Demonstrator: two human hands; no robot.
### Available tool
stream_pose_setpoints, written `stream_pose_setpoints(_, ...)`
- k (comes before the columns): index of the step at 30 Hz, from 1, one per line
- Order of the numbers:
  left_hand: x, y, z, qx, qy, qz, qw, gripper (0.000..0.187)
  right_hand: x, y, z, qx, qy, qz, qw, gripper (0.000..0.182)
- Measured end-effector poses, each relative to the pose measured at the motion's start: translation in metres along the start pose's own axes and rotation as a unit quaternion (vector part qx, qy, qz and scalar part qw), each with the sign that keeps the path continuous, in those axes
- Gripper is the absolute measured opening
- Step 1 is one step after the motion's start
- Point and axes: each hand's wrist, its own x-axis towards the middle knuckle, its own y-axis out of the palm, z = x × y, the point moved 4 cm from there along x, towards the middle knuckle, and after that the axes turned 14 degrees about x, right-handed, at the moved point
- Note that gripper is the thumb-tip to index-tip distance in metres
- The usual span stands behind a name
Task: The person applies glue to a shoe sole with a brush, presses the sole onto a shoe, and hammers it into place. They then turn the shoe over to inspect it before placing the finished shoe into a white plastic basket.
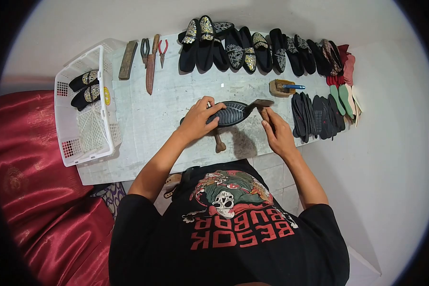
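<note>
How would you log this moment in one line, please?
left hand: holding black sole | right hand: gripping hammer | white basket: two shoes

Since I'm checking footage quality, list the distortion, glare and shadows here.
Head view: rounded black border, wide-lens look; head view: glossy highlights on the red cloth; head view: dark shadow on the table near the held shoe.

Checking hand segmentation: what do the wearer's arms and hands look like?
Loose, short black fabric sleeves end around the elbows; below are bare forearms. The ungloved left hand and ungloved right hand show no visible cables or wristwear.
</note>
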Motion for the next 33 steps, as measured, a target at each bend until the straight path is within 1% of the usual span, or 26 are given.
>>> stream_pose_setpoints(2,0.001,-0.001,0.001,0.002,0.002,0.004,1.000,0.040,-0.007,-0.004,0.003,0.029,-0.039,-0.053,0.997,0.036)
stream_pose_setpoints(3,0.000,-0.001,0.000,0.002,0.002,0.009,1.000,0.040,-0.012,-0.003,-0.001,0.055,-0.007,-0.066,0.996,0.036)
stream_pose_setpoints(4,0.000,-0.002,0.000,0.001,0.001,0.010,1.000,0.040,-0.012,0.000,-0.004,0.056,-0.005,-0.065,0.996,0.036)
stream_pose_setpoints(6,-0.003,-0.002,-0.004,0.002,0.012,0.030,0.999,0.044,-0.020,0.010,-0.002,-0.030,-0.041,-0.028,0.998,0.038)
stream_pose_setpoints(7,0.000,-0.004,-0.003,0.001,0.015,0.032,0.999,0.044,-0.022,0.016,-0.009,-0.009,0.021,-0.004,1.000,0.042)
stream_pose_setpoints(9,0.005,-0.006,0.000,-0.007,0.024,0.069,0.997,0.045,-0.023,0.015,-0.009,-0.010,0.008,-0.009,1.000,0.044)
stream_pose_setpoints(10,0.007,-0.006,0.002,-0.006,0.021,0.067,0.997,0.045,-0.022,0.016,-0.009,-0.009,-0.008,-0.010,1.000,0.046)
stream_pose_setpoints(12,0.008,-0.006,0.000,0.008,0.049,0.078,0.996,0.050,-0.022,0.016,-0.007,-0.010,-0.017,-0.027,0.999,0.044)
stream_pose_setpoints(13,0.009,-0.007,-0.002,0.009,0.052,0.078,0.996,0.050,-0.021,0.014,-0.001,-0.011,-0.014,-0.030,0.999,0.042)
stream_pose_setpoints(15,0.015,-0.008,0.004,-0.001,0.024,0.112,0.993,0.055,-0.014,0.013,0.000,-0.014,-0.013,-0.034,0.999,0.040)
stream_pose_setpoints(17,0.014,-0.006,0.005,-0.005,0.015,0.116,0.993,0.056,-0.026,0.015,0.003,0.007,-0.051,-0.067,0.996,0.036)
stream_pose_setpoints(18,0.014,-0.005,0.006,-0.008,0.009,0.119,0.993,0.056,-0.030,0.019,0.003,0.008,-0.050,-0.064,0.997,0.036)
stream_pose_setpoints(20,0.014,-0.001,0.009,-0.014,0.009,0.114,0.993,0.056,-0.037,0.032,-0.001,0.051,-0.019,-0.047,0.997,0.029)
stream_pose_setpoints(21,0.015,0.001,0.009,-0.020,0.011,0.108,0.994,0.055,-0.037,0.038,-0.006,0.039,0.015,-0.022,0.999,0.027)
stream_pose_setpoints(22,0.016,0.002,0.010,-0.022,0.013,0.111,0.994,0.055,-0.039,0.039,-0.009,0.038,0.017,-0.024,0.999,0.027)
stream_pose_setpoints(24,0.018,0.000,0.012,-0.055,0.027,0.131,0.989,0.057,-0.035,0.038,-0.004,0.032,-0.017,-0.052,0.998,0.012)
stream_pose_setpoints(25,0.017,-0.002,0.011,-0.056,0.024,0.133,0.989,0.057,-0.032,0.034,0.003,0.036,-0.012,-0.052,0.998,0.016)
stream_pose_setpoints(26,0.018,-0.002,0.011,-0.062,0.018,0.163,0.984,0.058,-0.031,0.033,0.009,0.036,-0.012,-0.052,0.998,0.016)
stream_pose_setpoints(27,0.021,-0.003,0.011,-0.066,0.013,0.192,0.979,0.059,-0.029,0.031,0.014,0.034,-0.024,-0.061,0.997,0.020)
stream_pose_setpoints(28,0.022,-0.003,0.012,-0.066,0.015,0.193,0.979,0.059,-0.028,0.031,0.017,0.032,-0.034,-0.069,0.997,0.024)
stream_pose_setpoints(29,0.023,-0.003,0.013,-0.065,0.016,0.204,0.977,0.060,-0.030,0.031,0.018,0.031,-0.035,-0.070,0.996,0.024)
stream_pose_setpoints(30,0.023,-0.002,0.014,-0.065,0.015,0.214,0.975,0.061,-0.035,0.034,0.017,0.037,-0.019,-0.060,0.997,0.029)
stream_pose_setpoints(31,0.021,-0.001,0.015,-0.066,0.013,0.214,0.975,0.061,-0.039,0.037,0.016,0.043,-0.003,-0.049,0.998,0.035)
stream_pose_setpoints(33,0.022,-0.001,0.015,-0.072,0.027,0.196,0.977,0.060,-0.036,0.047,0.009,0.026,-0.004,-0.051,0.998,0.037)
